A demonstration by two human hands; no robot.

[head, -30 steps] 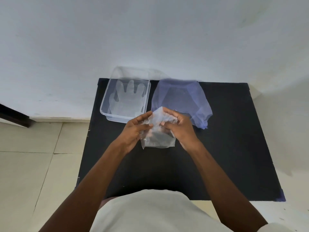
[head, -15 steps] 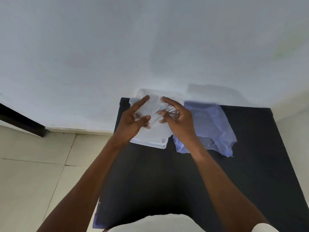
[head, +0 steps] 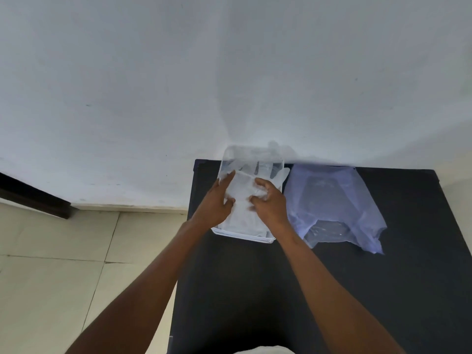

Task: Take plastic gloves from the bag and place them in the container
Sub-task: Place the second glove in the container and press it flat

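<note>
**Black counter against a white wall: both hands over the clear container**

Black counter pushed up to a plain white wall; pale tiled floor off to the left, with a dark strip along the wall's foot. At the far left corner of the counter, a clear plastic container, its far end touching the wall. Just beside it on the right, touching or nearly so, a crumpled bluish translucent bag, lying flat, with something clear and glossy showing through its lower part. No labels or writing readable anywhere.

Inside the container, thin clear plastic gloves, with pale glove tips reaching to the far right corner. Both forearms stretched out from the bottom edge, hiding much of the container's middle. Left hand lying on the gloves, fingers extended and spread, thumb tucked inward. Right hand with fingers curled, pinching a bunched fold of the glove plastic. Whether the left hand grips anything: cannot tell.
</note>
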